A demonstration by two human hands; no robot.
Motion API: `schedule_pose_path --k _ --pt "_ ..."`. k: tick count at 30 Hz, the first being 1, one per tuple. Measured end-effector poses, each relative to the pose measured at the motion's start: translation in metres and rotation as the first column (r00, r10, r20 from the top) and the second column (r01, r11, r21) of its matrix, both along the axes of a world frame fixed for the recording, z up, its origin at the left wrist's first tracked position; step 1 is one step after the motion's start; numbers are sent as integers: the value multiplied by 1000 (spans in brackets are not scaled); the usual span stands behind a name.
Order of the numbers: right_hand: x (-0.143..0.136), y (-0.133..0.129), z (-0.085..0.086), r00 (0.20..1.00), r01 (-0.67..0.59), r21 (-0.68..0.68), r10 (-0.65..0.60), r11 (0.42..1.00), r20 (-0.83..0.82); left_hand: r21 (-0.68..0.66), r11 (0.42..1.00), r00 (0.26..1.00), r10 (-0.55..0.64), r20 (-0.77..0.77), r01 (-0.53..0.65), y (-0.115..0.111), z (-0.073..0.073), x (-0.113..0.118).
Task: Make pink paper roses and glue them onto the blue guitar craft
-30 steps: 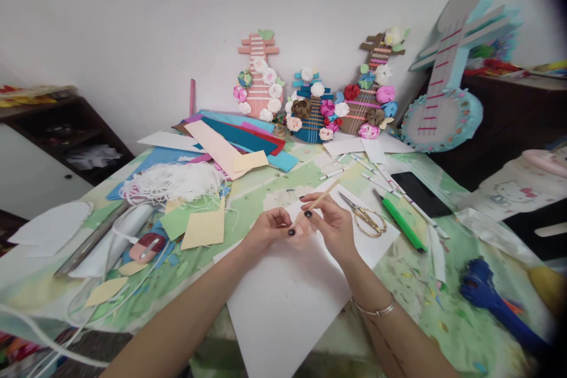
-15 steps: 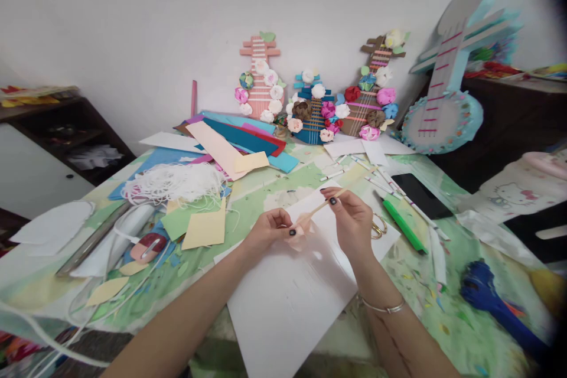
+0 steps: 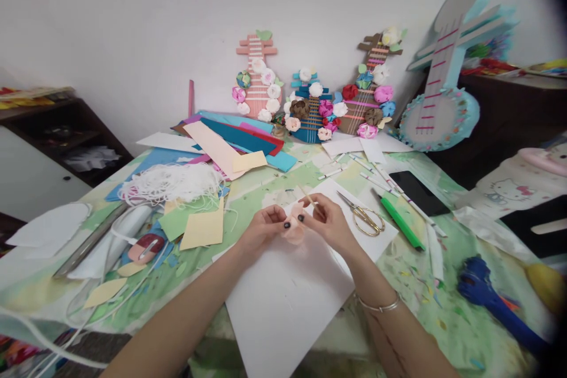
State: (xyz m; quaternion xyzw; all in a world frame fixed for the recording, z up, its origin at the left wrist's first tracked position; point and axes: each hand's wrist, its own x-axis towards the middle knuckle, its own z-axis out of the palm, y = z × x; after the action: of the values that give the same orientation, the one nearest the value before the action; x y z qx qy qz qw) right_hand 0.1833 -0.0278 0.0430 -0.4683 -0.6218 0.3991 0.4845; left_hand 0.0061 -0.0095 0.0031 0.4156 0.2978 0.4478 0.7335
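Observation:
A small piece of pale pink crepe-like paper [image 3: 295, 231], petal-shaped and crumpled, is pinched between the thumb and fingers of my left hand [image 3: 262, 227]. My right hand [image 3: 330, 221] is closed round a thin wooden stick [image 3: 310, 196], which pokes out up and to the left. The right thumb also presses against the paper's edge, so both thumbs nearly meet. Under the hands lies a white sheet [image 3: 283, 301]. Gold-handled scissors [image 3: 368, 221] rest on that sheet, just right of my right hand.
Right of the sheet are a green cutter [image 3: 402, 223], a black phone [image 3: 420, 192] and a blue glue gun [image 3: 491, 295]. White cord [image 3: 172, 184] and paper scraps [image 3: 202, 230] lie left. Flower-decorated paper instruments [image 3: 312, 109] lean on the wall behind.
My right hand has moved left and in toward the paper, bringing the stick with it. Its thumb now touches the paper, and the scissors have come into full view.

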Motion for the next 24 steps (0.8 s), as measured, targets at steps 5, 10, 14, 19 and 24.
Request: schedule_pose_path --k 5,10,14,19,24 --pt "-8 -2 -6 997 -42 -10 42 999 60 -22 999 999 -26 43 27 -2 5 -1" --pt "-12 -1 -15 998 -34 -82 37 996 41 64 998 1000 24 -20 -23 -4 7 1" --pt "-18 -1 -22 997 -19 -82 25 996 76 190 981 989 63 -133 -37 -2 3 2" --pt "-22 -2 -20 991 27 -2 -27 1000 133 241 968 966 131 -223 -75 -1 1 2" --pt "-23 -5 -17 980 104 60 -113 993 166 286 952 940 191 -283 -107 0 0 1"
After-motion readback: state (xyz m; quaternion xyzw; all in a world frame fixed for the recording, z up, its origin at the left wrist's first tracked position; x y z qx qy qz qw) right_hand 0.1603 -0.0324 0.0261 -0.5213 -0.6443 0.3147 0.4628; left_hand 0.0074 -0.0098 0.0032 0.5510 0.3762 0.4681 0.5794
